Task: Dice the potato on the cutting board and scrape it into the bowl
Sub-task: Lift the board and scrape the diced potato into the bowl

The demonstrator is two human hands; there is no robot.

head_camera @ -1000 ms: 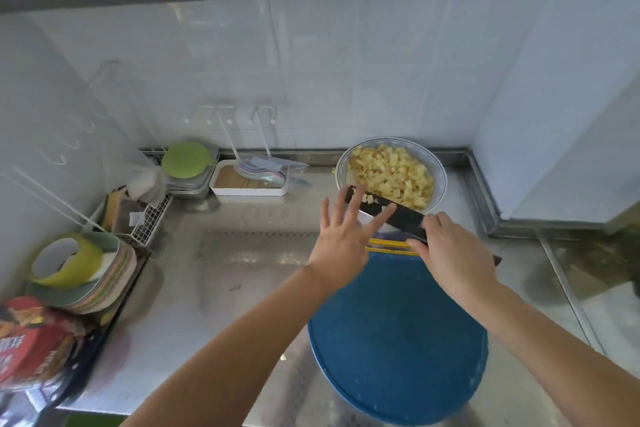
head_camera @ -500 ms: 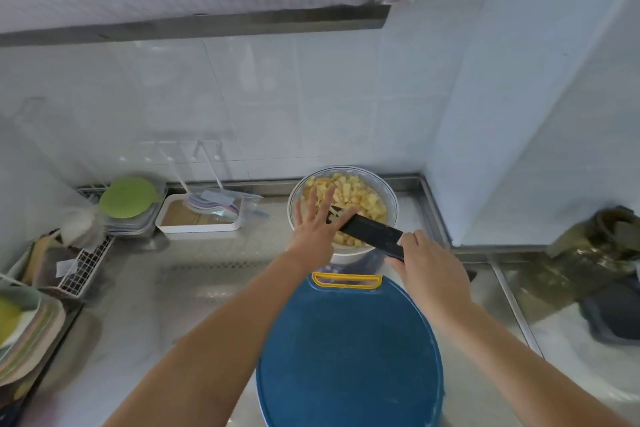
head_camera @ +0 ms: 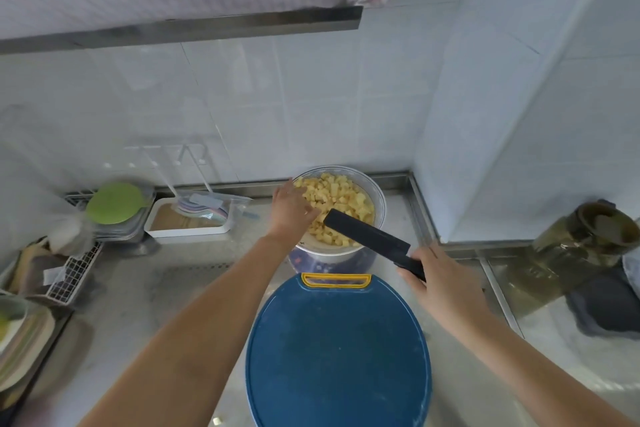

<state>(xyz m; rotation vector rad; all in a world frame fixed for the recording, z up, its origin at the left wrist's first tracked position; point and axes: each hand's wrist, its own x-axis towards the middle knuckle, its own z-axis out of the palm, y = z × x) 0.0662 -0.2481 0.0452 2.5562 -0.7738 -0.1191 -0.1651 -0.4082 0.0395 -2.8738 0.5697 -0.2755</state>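
Bowl (head_camera: 380, 199): stands at the back of the desk (head_camera: 145, 305), close to the tiled wall (head_camera: 311, 107), just beyond the far end of the cutting board (head_camera: 339, 350). Appears to rest on a second, patterned vessel underneath; too blurred to confirm.

Diced potato (head_camera: 341, 196): in the bowl, heaped as pale yellow cubes almost to the rim.

Left hand (head_camera: 290, 210): reaches over the left rim of the bowl, back of hand up. Fingers extended and released, tips at or on the potato cubes. Grasps nothing.

Right hand (head_camera: 441, 282): just right of the bowl and above the board's far right corner. Fingers clenched round the handle of the knife (head_camera: 367, 231). Black blade angled up and to the left from the hand, crossing the near right rim and hanging over the potato, blunt end close to the left hand.

Cutting board: blue, oval, flat on the desk, nearer the camera than the bowl. Yellow handle (head_camera: 335, 280) at the far end, next to the base of the bowl.

Surroundings: green lid (head_camera: 116, 203) on a stack of containers at back left. White tray (head_camera: 188, 230) just right of it. Wire rack (head_camera: 74, 274) and stacked plates (head_camera: 24, 340) along the left edge. Dark jug (head_camera: 585, 236) at far right, well apart from the bowl.
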